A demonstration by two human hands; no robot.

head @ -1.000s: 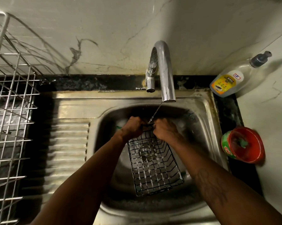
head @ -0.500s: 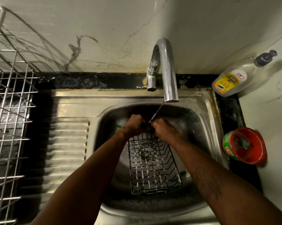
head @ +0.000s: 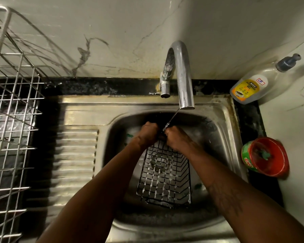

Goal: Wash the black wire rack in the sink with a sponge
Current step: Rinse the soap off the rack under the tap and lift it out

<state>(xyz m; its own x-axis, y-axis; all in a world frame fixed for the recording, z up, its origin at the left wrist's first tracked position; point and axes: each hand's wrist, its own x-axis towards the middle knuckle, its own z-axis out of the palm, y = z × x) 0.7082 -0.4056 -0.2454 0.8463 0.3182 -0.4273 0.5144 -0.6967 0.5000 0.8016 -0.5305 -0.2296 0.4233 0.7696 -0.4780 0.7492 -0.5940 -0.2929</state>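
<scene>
The black wire rack (head: 165, 179) stands tilted in the steel sink (head: 223, 130), its far rim raised under the faucet (head: 181, 74). A thin stream of water falls from the spout onto that rim, between my two hands. My left hand (head: 148, 132) grips the far rim on the left side. My right hand (head: 175, 137) grips it on the right side, knuckles up. A green bit, maybe the sponge (head: 130, 136), shows in the basin left of my left hand; another green bit (head: 198, 185) lies right of the rack. Foam clings to the rack's lower wires.
A silver dish-drying rack (head: 12, 130) fills the left side, beside the ribbed drainboard (head: 75, 155). A dish-soap pump bottle (head: 252, 85) lies at the back right. A red and green tub (head: 266, 156) sits on the black counter right of the sink.
The rack's near end has swung slightly left and it stands steeper. Both hands stay gripping the far rim under the water stream.
</scene>
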